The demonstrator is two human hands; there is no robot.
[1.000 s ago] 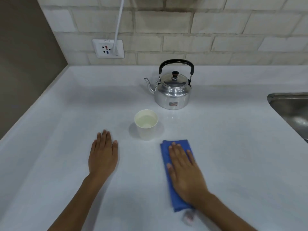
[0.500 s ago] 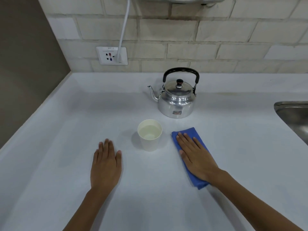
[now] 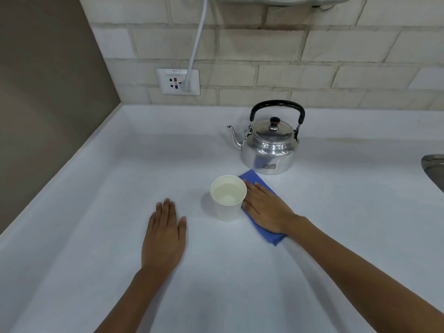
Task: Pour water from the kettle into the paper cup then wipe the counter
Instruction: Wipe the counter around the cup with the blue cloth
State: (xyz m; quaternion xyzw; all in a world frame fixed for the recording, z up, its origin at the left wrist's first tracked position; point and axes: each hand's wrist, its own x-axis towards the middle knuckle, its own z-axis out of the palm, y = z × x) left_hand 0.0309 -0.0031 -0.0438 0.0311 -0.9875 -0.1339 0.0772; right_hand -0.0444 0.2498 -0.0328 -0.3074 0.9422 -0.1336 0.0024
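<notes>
A shiny metal kettle (image 3: pixel 270 152) with a black handle stands upright on the white counter (image 3: pixel 336 224), its spout pointing left. In front of it a white paper cup (image 3: pixel 228 200) holds water. My right hand (image 3: pixel 266 209) lies flat, pressing down on a folded blue cloth (image 3: pixel 252 177) just right of the cup; the cloth's far corner nearly reaches the kettle's base. My thumb side is close against the cup. My left hand (image 3: pixel 164 234) rests palm down on the counter, left of the cup, holding nothing.
A stainless sink edge (image 3: pixel 433 167) shows at the far right. On the brick back wall a socket (image 3: pixel 177 81) has a white cable plugged in. A brown side wall (image 3: pixel 48 104) bounds the counter on the left.
My right hand has slid the blue cloth away from me and leftward, from near the counter's front up beside the cup and close to the kettle. The left hand stays put.
</notes>
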